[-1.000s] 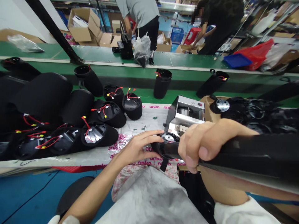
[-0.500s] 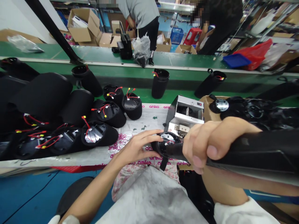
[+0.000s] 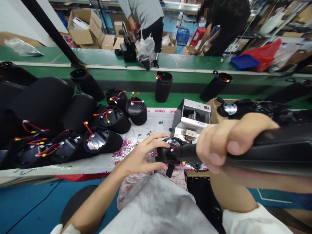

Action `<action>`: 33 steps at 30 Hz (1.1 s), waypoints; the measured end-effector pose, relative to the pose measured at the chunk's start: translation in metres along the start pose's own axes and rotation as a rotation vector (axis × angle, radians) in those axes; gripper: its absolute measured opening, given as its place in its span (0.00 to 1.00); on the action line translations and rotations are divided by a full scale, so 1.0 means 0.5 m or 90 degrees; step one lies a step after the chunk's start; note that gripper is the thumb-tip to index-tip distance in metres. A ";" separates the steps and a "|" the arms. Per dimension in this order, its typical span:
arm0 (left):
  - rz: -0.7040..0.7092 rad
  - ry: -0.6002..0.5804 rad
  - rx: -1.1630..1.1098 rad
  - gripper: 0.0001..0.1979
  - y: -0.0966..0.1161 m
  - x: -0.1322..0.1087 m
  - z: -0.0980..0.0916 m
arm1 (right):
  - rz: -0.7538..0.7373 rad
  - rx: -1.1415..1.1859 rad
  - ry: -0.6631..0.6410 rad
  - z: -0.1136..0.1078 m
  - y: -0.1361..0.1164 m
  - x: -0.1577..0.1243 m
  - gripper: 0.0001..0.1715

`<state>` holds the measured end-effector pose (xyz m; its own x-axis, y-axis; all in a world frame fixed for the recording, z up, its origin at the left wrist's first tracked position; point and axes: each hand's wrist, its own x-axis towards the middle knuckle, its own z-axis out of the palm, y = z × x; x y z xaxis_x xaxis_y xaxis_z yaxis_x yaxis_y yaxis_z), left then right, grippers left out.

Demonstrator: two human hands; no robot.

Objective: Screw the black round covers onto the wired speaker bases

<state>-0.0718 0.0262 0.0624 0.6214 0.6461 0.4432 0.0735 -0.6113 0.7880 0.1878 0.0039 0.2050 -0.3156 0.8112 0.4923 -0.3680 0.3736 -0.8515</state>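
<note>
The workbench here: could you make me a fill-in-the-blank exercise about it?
The ____ hand is wrapped round the long black part.
Pink lettering on the plastic sheet reads "____".
The tray beside the red bag is ____.
The switch on the silver machine is ____.
Missing words: right; anko; blue; red.

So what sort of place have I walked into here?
Most likely a factory assembly workshop. Many similar black cylinders with wires crowd the near side, a long green bench runs across, and people work beyond it among cardboard boxes.
</note>
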 end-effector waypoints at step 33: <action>-0.024 -0.065 0.138 0.41 0.042 0.015 -0.030 | 0.003 0.045 -0.052 -0.013 0.002 -0.007 0.14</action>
<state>-0.0773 0.0251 0.0884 0.6901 0.6270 0.3614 0.2569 -0.6791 0.6876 0.1941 0.0043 0.2014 -0.3861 0.7727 0.5039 -0.4264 0.3349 -0.8403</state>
